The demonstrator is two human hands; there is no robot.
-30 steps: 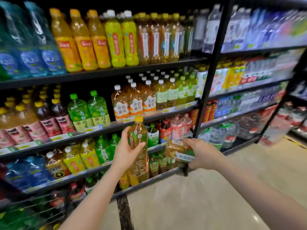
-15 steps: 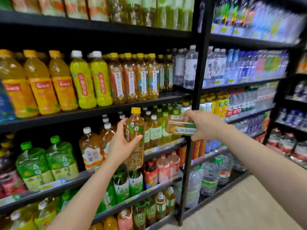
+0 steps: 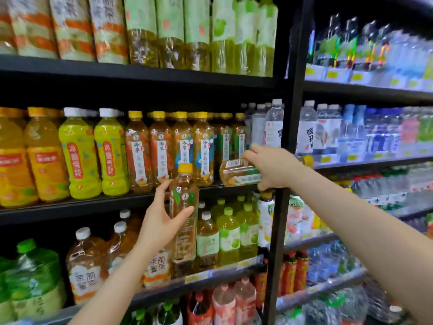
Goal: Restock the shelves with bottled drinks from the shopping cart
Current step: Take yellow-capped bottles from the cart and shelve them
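Amber tea bottle (image 3: pixel 184 207), upright, gripped by left hand (image 3: pixel 159 224); second tea bottle (image 3: pixel 239 172), sideways, gripped by right hand (image 3: pixel 271 168) at the yellow-capped shelf row (image 3: pixel 164 148). Neither shelved; cart unseen.

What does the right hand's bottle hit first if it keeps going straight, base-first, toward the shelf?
Probably the green-labelled tea bottles at the right end of that row. The right hand holds its bottle sideways, base toward them; depth is unclear.
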